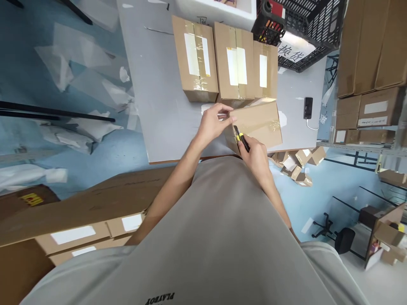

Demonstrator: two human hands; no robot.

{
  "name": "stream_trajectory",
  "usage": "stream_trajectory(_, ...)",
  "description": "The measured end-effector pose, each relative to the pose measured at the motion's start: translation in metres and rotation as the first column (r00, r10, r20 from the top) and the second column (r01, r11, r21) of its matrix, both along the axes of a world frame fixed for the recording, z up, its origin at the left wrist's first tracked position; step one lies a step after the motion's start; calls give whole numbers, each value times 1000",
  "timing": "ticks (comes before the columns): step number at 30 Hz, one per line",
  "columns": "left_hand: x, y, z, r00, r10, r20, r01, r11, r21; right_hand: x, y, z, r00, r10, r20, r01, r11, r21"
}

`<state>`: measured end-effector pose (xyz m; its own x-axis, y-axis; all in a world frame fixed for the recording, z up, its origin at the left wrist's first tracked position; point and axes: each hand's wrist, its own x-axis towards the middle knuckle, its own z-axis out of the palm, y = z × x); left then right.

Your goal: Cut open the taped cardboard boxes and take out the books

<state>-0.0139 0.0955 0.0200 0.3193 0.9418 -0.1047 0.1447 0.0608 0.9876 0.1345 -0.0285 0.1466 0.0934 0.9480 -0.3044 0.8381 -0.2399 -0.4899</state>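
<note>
A closed cardboard box [259, 123] with clear tape lies on the table in front of me, close to its front edge. My left hand [213, 122] is at the box's left back corner, its thumb and fingertips curled against the edge. My right hand [256, 154] grips a black and yellow utility knife [243, 141]. The knife's tip points up and to the left, at the taped left end of the box. Its blade is too small to make out clearly against the cardboard.
Three taped boxes, a left one [199, 59], a middle one [234, 63] and a right one [267, 70], stand behind on the grey table [155, 84]. Beyond are a white foam box [219, 15] and a black crate [299, 25]. A phone [308, 108] lies to the right.
</note>
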Motion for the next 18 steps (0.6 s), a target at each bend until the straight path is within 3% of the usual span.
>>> stream_trajectory(11,3,-4,-7,996,-5,90,8,1000,-23,-27,1,18,973,22,230,16,987,-162)
stream_trajectory(18,5,-6,-4,997,4,80,-2,1000,-24,-47,17,30,935,39,353,63,960,-273)
